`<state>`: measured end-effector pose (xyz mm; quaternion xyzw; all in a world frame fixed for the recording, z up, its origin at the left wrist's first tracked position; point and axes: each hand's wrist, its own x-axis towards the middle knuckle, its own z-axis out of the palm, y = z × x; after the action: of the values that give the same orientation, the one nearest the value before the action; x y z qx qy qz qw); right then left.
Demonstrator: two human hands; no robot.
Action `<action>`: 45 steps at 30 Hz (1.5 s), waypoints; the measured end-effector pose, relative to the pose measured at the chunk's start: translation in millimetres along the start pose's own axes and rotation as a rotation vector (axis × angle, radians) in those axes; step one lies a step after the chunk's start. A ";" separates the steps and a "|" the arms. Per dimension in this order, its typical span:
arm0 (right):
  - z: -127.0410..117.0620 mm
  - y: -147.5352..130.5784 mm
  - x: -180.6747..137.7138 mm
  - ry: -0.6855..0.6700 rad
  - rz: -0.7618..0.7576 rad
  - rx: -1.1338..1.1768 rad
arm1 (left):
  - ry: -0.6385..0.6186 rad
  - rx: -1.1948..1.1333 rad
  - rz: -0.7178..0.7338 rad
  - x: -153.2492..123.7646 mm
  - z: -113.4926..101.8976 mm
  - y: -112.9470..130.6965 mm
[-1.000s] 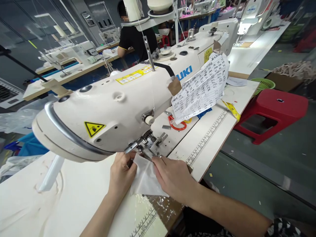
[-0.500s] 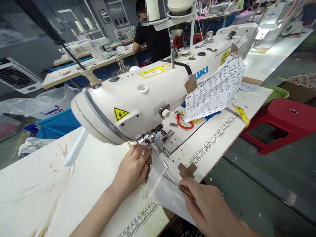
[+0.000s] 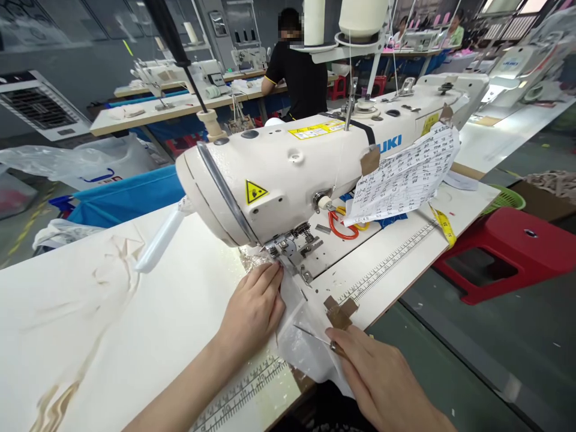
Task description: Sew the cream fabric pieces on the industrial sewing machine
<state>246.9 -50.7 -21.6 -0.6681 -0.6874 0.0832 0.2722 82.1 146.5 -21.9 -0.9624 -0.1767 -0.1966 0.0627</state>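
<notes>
My worktop [image 3: 135,312] is a broad, smooth cream slab with a printed ruler strip along its near edge. The white enamel sewing machine [image 3: 315,162] stands across it, rounded and glossy, with a yellow warning sticker on its head and a handwritten paper sheet [image 3: 405,174] taped to its arm.

The thin white fabric piece [image 3: 306,342] lies limp and slightly translucent from under the presser foot [image 3: 288,255] out over the near edge of the worktop. My left hand [image 3: 254,312] lies flat on it just in front of the foot, fingers pressed together and tips almost at the metal. That is my main worry: if the machine ran now, those tips could be caught by the needle.

My right hand [image 3: 382,381] is off the near edge, fingers pinching a slim metal tool [image 3: 315,337] whose point rests on the cloth. I cannot tell whether it is a snip or tweezers. A slip could snag or pierce such flimsy material, and the overhanging part could slide off.

Small things: brown tape pieces [image 3: 341,312] crossed near the edge, orange-handled scissors [image 3: 342,227] behind the needle plate, and a yellow measuring tape [image 3: 443,222] hanging at the right edge.
</notes>
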 end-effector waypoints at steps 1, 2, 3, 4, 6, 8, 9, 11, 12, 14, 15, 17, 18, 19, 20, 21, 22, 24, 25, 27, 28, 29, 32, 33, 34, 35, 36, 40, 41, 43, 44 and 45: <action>-0.1 -0.3 0.3 -0.004 -0.002 -0.004 | 0.001 0.002 -0.002 0.2 0.5 -0.5; -0.4 -0.6 1.0 -0.011 -0.002 -0.005 | 0.002 0.004 -0.007 0.6 1.1 -1.0; -0.8 -1.0 2.0 -0.019 0.000 -0.004 | 0.003 0.006 -0.012 1.1 2.0 -1.6; -1.3 -1.3 3.6 -0.028 0.004 -0.001 | 0.006 0.008 -0.016 1.6 2.9 -2.0; -2.7 -1.8 7.7 -0.049 0.012 -0.004 | 0.002 0.014 -0.021 2.0 4.5 -2.3; -4.2 -2.1 12.5 -0.067 0.017 -0.025 | -0.014 0.022 -0.026 1.8 4.9 -1.2; -4.7 -2.3 14.8 -0.073 0.017 -0.037 | -0.022 0.024 -0.033 1.7 4.7 -0.2; -5.6 -2.8 19.2 -0.076 0.014 -0.054 | -0.031 0.026 -0.055 1.8 3.6 2.2; -6.0 -3.1 21.2 -0.072 0.003 -0.059 | -0.032 0.026 -0.066 2.0 3.0 3.4; -6.6 -3.6 25.0 -0.052 -0.032 -0.068 | -0.034 0.030 -0.088 2.2 2.3 5.4; -6.9 -3.7 26.9 -0.040 -0.051 -0.075 | -0.038 0.035 -0.093 2.1 2.1 6.3; -7.3 -3.3 30.8 -0.020 -0.074 -0.095 | -0.045 0.054 -0.087 1.1 1.9 7.8; -7.4 -2.9 32.6 -0.020 -0.075 -0.102 | -0.051 0.068 -0.075 0.3 1.8 8.6; -7.3 -2.6 34.4 -0.019 -0.072 -0.109 | -0.057 0.085 -0.060 -0.6 1.7 9.5; -7.2 -2.2 36.1 -0.022 -0.067 -0.115 | -0.061 0.102 -0.044 -1.4 1.6 10.4; -7.1 -2.1 37.7 -0.025 -0.060 -0.119 | -0.064 0.118 -0.032 -2.2 1.6 11.4; -7.0 -2.1 39.1 -0.029 -0.054 -0.121 | -0.064 0.131 -0.026 -2.9 1.6 12.4; -6.8 -2.7 41.7 -0.043 -0.039 -0.124 | -0.060 0.145 -0.028 -3.6 1.7 14.4; -6.7 -3.1 42.7 -0.049 -0.036 -0.125 | -0.057 0.146 -0.031 -3.7 1.7 15.3; -6.6 -4.1 44.6 -0.045 -0.040 -0.131 | -0.054 0.140 -0.031 -3.7 1.7 16.6; -6.4 -4.4 45.4 -0.038 -0.047 -0.135 | -0.052 0.135 -0.030 -3.7 1.5 17.1; -6.3 -4.6 46.1 -0.032 -0.052 -0.138 | -0.051 0.131 -0.028 -3.6 1.2 17.4; -5.6 -5.0 48.2 -0.042 -0.046 -0.136 | -0.040 0.117 -0.025 -3.6 -0.5 18.4; -5.3 -5.2 48.9 -0.043 -0.044 -0.137 | -0.037 0.111 -0.024 -3.6 -1.3 18.8; -4.9 -5.5 49.6 -0.039 -0.049 -0.138 | -0.037 0.105 -0.024 -3.5 -2.2 19.4; -4.5 -5.8 50.3 -0.032 -0.061 -0.140 | -0.037 0.098 -0.023 -3.5 -3.2 20.0; -4.0 -6.0 51.1 -0.022 -0.076 -0.144 | -0.040 0.090 -0.025 -3.5 -4.2 20.7; -1.5 -6.3 54.6 -0.016 -0.090 -0.144 | -0.052 0.056 -0.049 -3.8 -6.9 21.9; -0.7 -6.1 55.5 -0.026 -0.077 -0.135 | -0.055 0.050 -0.057 -3.9 -7.0 21.5; 1.1 -5.8 57.5 -0.055 -0.050 -0.119 | -0.058 0.043 -0.068 -4.0 -6.5 19.5; 2.1 -5.7 58.6 -0.069 -0.037 -0.116 | -0.056 0.044 -0.069 -3.9 -6.1 18.2; 3.2 -5.7 59.8 -0.080 -0.027 -0.118 | -0.053 0.047 -0.070 -3.7 -5.7 16.8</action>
<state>242.8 7.2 -5.8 -0.6697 -0.7106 0.0655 0.2057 83.1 128.6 -19.1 -0.9587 -0.2164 -0.1691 0.0738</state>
